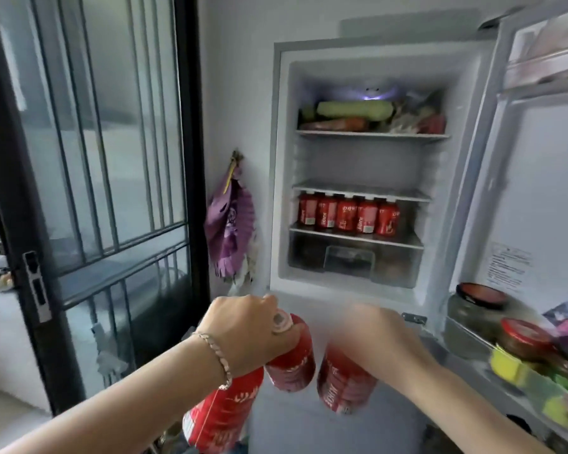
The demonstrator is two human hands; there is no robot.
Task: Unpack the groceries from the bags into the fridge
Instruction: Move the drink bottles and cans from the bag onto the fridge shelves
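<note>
The fridge [358, 50] stands open ahead. Its top shelf holds vegetables [354, 109], the middle shelf [361, 186] is bare, and several red cola bottles [348, 215] line the lower shelf. In front of the fridge, below its compartment, my left hand [246, 329] grips two red cola bottles [291, 365] by their tops, one hanging lower [222, 417]. My right hand [381, 339], blurred, holds another red cola bottle [345, 381] from above. No grocery bag is in view.
The open fridge door [545, 191] swings out on the right, its lower rack holding jars [476, 306] and coloured packets. A black-framed glass door [89, 158] stands at the left. A purple fan [230, 224] hangs on the wall beside the fridge.
</note>
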